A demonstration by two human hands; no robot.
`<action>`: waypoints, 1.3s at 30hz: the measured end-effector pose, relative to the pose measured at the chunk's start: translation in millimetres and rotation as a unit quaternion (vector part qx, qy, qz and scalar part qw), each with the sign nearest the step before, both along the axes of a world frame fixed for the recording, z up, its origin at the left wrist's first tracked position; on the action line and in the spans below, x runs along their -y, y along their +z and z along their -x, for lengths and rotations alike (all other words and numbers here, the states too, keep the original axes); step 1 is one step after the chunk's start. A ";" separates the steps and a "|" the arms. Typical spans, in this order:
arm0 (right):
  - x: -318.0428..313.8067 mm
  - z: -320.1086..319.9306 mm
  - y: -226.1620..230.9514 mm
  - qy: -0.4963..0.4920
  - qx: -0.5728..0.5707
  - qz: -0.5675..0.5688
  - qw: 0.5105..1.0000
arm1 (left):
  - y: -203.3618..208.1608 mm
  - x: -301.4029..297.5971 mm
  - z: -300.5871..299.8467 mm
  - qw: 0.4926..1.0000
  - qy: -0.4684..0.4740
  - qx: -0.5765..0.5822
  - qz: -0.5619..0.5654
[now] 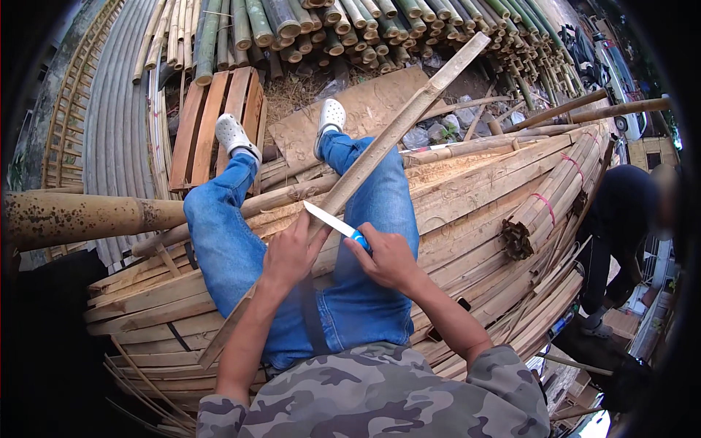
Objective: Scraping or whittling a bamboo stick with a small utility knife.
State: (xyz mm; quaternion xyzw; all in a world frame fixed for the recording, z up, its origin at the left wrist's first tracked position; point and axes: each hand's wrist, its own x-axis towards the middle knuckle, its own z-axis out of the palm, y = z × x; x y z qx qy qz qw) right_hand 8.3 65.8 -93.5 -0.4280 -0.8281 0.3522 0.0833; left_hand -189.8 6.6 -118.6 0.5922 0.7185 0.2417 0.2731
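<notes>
A knife held across a long bamboo strip, over the lap.
The fingers of the left hand (289, 252) grip the bamboo strip (406, 120), which slants from 1 o'clock down to 7 o'clock between the legs in jeans (381, 190). The right hand's (388, 257) fingers are closed round the blue handle of the knife (330, 219); its pale blade points to 10 o'clock, crossing the strip, though contact is unclear. Bamboo poles (281, 18) lie at 12 o'clock, a wooden crate (207, 135) at 10, a tied bundle (549, 208) at 3.
</notes>
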 end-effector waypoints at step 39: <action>-49.0 9.8 -5.9 -0.117 -0.005 0.011 0.993 | -1.9 0.7 2.9 0.996 0.000 0.092 0.021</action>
